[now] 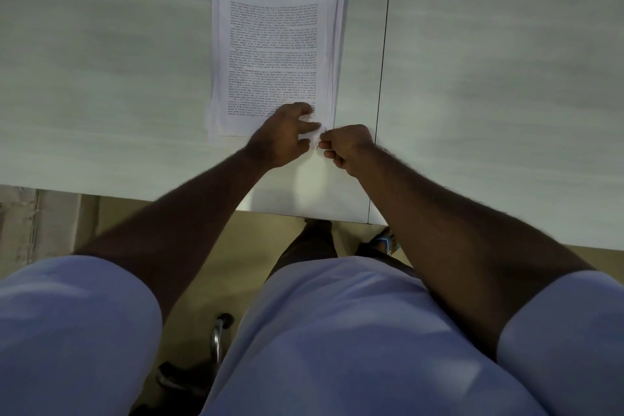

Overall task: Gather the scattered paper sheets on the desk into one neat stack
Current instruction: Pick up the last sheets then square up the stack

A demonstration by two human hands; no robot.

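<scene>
A stack of printed paper sheets (275, 51) lies on the white desk (101, 78), its edges slightly fanned on the left and right, with one sheet sticking out at the far end. My left hand (283, 135) rests on the stack's near right corner, fingers spread on the top sheet. My right hand (344, 147) is just right of it, fingertips pinched on the near right corner of the sheets. The corner itself is blurred and partly hidden by both hands.
A dark seam (383, 78) runs between two desk tops just right of the stack. The desk's near edge (304, 214) lies below my hands. A chair base (216, 341) and my sandalled foot (385, 243) show on the floor.
</scene>
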